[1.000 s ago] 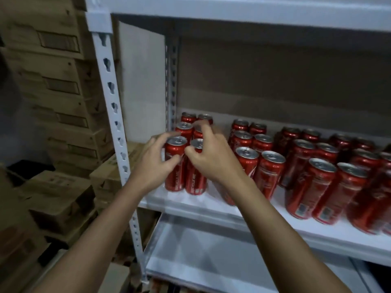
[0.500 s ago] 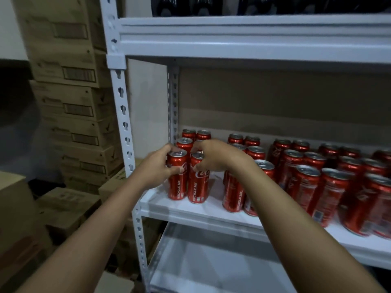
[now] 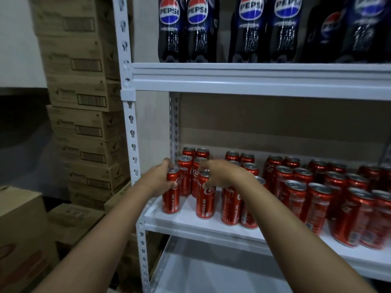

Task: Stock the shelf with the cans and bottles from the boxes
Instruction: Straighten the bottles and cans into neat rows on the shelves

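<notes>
My left hand (image 3: 157, 180) grips a slim red aluminium cola can (image 3: 171, 190) at the white metal shelf's (image 3: 190, 224) front corner, nine o'clock; my right hand (image 3: 220, 175) grips its twin (image 3: 205, 196) just beside. Rows of red cans (image 3: 317, 193) already fill three o'clock, dark cola bottles (image 3: 188, 28) at twelve. Closed cardboard boxes (image 3: 84, 98) suggest stock remains.

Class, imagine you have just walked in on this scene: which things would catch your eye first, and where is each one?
Rows of slim red Coca-Cola cans crowd the white metal middle shelf, where the left hand and right hand each grip a front can at its left end. Dark Pepsi bottles line the shelf above, and brown cardboard boxes are stacked to the left.
</notes>
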